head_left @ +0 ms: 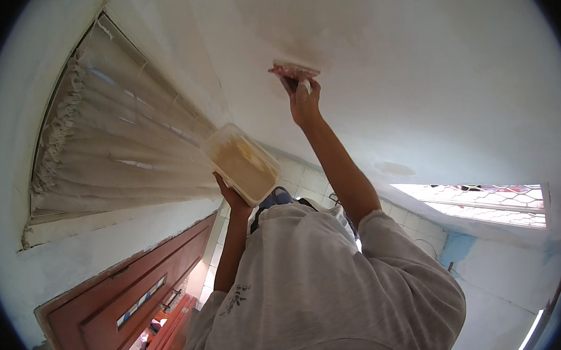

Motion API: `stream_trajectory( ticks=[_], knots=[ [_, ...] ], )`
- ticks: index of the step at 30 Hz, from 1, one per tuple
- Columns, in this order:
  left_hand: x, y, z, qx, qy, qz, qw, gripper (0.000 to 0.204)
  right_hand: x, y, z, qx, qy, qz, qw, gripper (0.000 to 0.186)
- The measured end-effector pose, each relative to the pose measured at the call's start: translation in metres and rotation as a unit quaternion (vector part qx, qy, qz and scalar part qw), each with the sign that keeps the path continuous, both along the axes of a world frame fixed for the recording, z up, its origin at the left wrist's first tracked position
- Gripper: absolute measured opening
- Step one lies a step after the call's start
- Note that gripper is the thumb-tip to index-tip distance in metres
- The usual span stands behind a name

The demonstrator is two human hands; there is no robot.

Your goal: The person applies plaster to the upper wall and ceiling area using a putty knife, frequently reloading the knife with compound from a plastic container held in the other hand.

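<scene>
My left hand [233, 194] grips the near edge of a rectangular, translucent plastic tub [268, 167], held tilted below the wall. Inside it is a beige paste with a yellowish patch, coating the bottom and sides. My right hand [305, 102] is raised and closed around a flat putty scraper [296, 68], whose wide edge looks smeared with whitish and reddish residue. The scraper lies at the pale wall surface [377, 70], beside a damp-looking beige patch [303, 27]. Some of the right fingers are hidden behind the scraper.
To the left, a gathered curtain [121, 134] covers a window. Below it stands a reddish-brown wooden door [133, 302], partly open. A lattice-covered opening [477, 200] is at right. White tiles [303, 176] show around my feet.
</scene>
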State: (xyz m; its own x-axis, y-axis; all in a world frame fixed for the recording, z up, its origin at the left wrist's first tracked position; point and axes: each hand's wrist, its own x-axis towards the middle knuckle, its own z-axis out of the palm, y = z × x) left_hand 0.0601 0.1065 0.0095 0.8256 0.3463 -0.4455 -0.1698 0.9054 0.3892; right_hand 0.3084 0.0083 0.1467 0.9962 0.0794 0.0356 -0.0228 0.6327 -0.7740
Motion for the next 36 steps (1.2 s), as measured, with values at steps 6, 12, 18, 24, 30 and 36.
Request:
stream_trajectory(
  ticks=[6, 12, 18, 24, 30, 36],
  knots=[
    [0.002, 0.004, -0.001, -0.009, -0.029, -0.017, 0.999, 0.079, 0.038, -0.006, 0.086, 0.079, -0.187, 0.028, 0.979, 0.028],
    [0.000, 0.007, 0.008, 0.005, -0.015, 0.003, 1.000, 0.078, 0.001, -0.005, 0.099, 0.148, -0.175, 0.065, 0.971, 0.024],
    [-0.002, 0.008, 0.016, 0.016, 0.007, 0.024, 1.000, 0.077, 0.006, 0.031, -0.001, 0.021, -0.048, 0.078, 0.996, 0.031],
    [-0.003, 0.011, 0.014, 0.007, -0.014, 0.012, 1.000, 0.077, 0.081, 0.021, 0.085, 0.075, -0.158, 0.026, 0.984, 0.030],
    [-0.003, 0.011, 0.023, 0.029, 0.004, 0.042, 0.999, 0.077, 0.016, 0.033, 0.091, 0.157, -0.154, 0.097, 0.971, 0.026],
    [-0.009, 0.012, 0.026, 0.033, 0.013, 0.050, 0.998, 0.075, 0.020, 0.059, 0.007, 0.129, 0.005, 0.067, 0.989, 0.027]
  ],
)
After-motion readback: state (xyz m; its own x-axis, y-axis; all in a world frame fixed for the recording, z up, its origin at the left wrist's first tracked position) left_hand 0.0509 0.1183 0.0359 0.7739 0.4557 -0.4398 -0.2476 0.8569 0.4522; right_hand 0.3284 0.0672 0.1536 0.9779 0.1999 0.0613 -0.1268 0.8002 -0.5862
